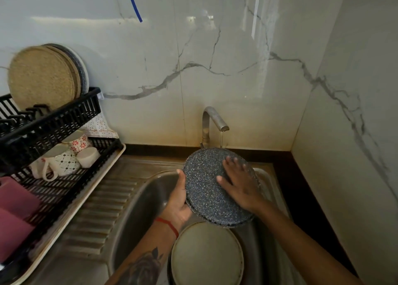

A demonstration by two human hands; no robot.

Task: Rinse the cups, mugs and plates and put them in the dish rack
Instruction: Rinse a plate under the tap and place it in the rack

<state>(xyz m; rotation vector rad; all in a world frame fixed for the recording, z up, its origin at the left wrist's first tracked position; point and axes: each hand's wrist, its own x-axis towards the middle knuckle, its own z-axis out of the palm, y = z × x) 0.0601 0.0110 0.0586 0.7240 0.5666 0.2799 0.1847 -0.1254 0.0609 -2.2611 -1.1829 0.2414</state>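
Observation:
A dark speckled plate (206,190) is tilted over the sink, its far edge under the thin stream from the tap (213,121). My left hand (177,200) grips its left rim, thumb on the edge. My right hand (239,185) lies flat on the plate's underside with straight, spread fingers. Below it in the sink (137,209) lies a pale plate (206,256) on top of a dark one. The black two-tier dish rack (53,121) stands at the left, with upright plates (43,75) on its top tier and patterned mugs (64,157) on the lower one.
Pink containers (15,205) sit at the lower tier's front. The ribbed steel drainboard (103,211) lies between rack and basin. A marble-look wall closes the back and the right side. A patterned cloth (99,127) lies behind the rack.

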